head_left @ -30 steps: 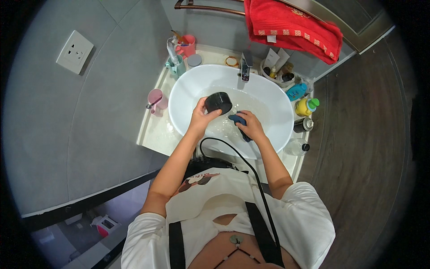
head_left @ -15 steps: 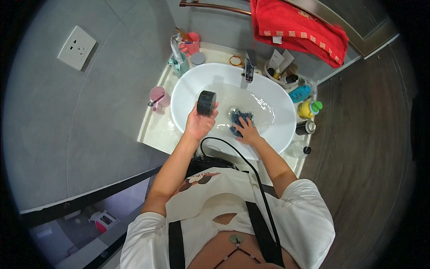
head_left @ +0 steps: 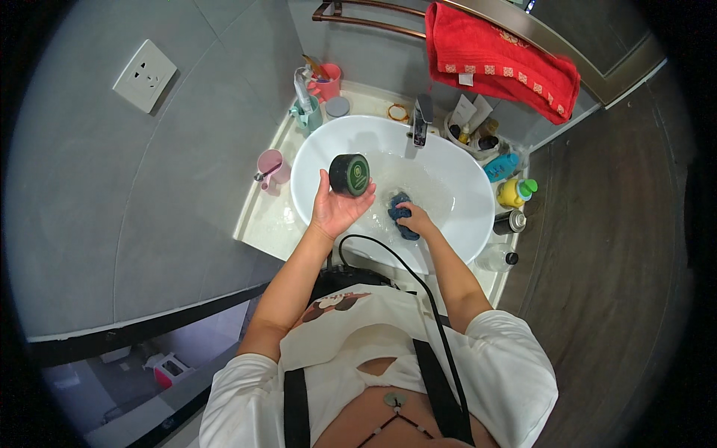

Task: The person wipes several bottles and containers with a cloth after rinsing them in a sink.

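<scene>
A dark round jar [head_left: 343,174] with a green-marked end turned to the right rests on the fingers and palm of my left hand [head_left: 337,210], above the left part of the sink. My right hand [head_left: 417,218] grips a dark blue, crumpled cloth [head_left: 402,206] down at the water in the basin, bunched under its fingers. The white oval sink [head_left: 314,138] holds shallow, rippling water around the cloth. At its far rim stands a dark metal faucet [head_left: 420,123].
Pink mug [head_left: 273,166], green cup [head_left: 308,116] and grey round lid [head_left: 337,107] line the counter's left side. Along the right stand a blue bottle [head_left: 501,167], yellow bottle [head_left: 514,193], dark can [head_left: 510,222] and clear bottle [head_left: 497,258]. A red towel [head_left: 493,56] hangs behind.
The jar has turned so its green-marked end shows, and my left fingers have opened out beneath it. My right hand has gone from lying spread on the cloth to gripping it, now bunched narrower.
</scene>
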Demonstrator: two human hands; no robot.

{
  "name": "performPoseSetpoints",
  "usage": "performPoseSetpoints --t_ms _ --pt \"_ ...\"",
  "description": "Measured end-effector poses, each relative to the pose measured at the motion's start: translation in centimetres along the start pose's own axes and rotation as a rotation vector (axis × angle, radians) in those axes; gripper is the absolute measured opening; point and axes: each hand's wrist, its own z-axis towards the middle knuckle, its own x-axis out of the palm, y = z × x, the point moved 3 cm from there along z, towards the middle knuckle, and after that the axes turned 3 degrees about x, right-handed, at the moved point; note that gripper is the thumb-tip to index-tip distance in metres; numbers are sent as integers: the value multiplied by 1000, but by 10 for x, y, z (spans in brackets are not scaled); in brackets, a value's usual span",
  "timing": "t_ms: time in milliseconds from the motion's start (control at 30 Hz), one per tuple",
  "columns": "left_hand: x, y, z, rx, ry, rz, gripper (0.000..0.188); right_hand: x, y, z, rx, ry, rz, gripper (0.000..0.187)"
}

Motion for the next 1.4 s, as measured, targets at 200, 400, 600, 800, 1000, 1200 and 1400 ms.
performPoseSetpoints --t_ms 200,400,600,800,1000,1200,1400 --pt "13 0 -6 -24 -49 29 77 10 10 -17 25 -321 -320 49" --pt "6 -2 -5 13 -74 74 70 -5 7 -11 30 -86 -303 41" --pt "-17 -8 -1 -28 -124 169 65 -42 80 -37 -147 -238 100 38" --pt "-32 -5 9 18 -381 239 50 -78 183 -88 -435 -210 298 37" --pt "-15 16 9 34 -355 346 43 -51 208 -90 -664 -212 71 38" --pt "-36 -4 -4 2 -394 309 62 -43 164 -73 -465 -262 -214 39" --pt "-14 -7 -10 -11 -349 320 68 -30 120 -65 -234 -160 -465 45"
